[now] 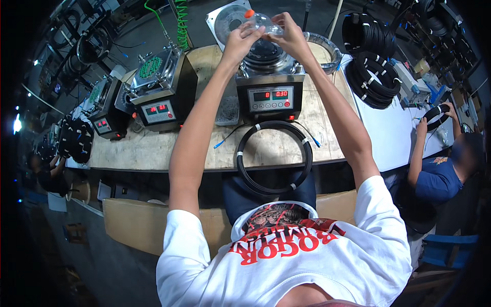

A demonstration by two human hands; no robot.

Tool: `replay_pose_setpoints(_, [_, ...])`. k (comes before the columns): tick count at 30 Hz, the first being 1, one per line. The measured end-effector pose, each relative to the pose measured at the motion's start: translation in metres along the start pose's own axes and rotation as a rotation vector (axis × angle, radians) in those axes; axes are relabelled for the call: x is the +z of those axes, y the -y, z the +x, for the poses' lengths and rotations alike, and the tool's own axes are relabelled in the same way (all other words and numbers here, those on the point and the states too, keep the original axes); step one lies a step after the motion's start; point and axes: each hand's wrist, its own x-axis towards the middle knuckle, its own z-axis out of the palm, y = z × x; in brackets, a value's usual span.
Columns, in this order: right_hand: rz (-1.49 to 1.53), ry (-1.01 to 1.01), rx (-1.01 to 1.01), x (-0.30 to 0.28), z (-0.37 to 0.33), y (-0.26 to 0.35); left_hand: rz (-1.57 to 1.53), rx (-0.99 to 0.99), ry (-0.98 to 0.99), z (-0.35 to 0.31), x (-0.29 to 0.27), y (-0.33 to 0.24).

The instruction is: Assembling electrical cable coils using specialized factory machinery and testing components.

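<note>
Above the middle polishing machine, both hands are raised and closed on a clear plastic bottle with an orange cap. My left hand grips it from the left, beneath the cap end. My right hand has its fingers round the other end. The bottle lies tilted, its cap to the upper left. Under the hands is the machine's dark round plate, partly covered by them. A coil of black cable with blue connectors hangs over the table's front edge.
Two similar machines, one nearer and one farther, stand to the left. A clear tray sits beside the middle machine. Black cable coils lie on the white table at right, where another person handles cable.
</note>
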Motion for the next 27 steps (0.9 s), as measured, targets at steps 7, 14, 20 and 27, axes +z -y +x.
replay_pose_setpoints(7, [0.057,0.116,-0.112,0.013,0.003,-0.014,0.016,0.192,-0.158,-0.015,-0.046,-0.020])
replay_pose_setpoints(14, [-0.098,-0.152,-0.092,0.007,-0.009,-0.051,0.407,-0.029,-0.497,-0.067,-0.146,0.034])
replay_pose_setpoints(20, [-0.073,-0.140,-0.001,0.009,-0.008,-0.046,0.457,-0.336,-0.573,-0.141,-0.183,0.137])
replay_pose_setpoints(27, [-0.012,-0.168,0.071,0.010,-0.008,-0.041,0.573,-0.454,-0.555,-0.174,-0.179,0.177])
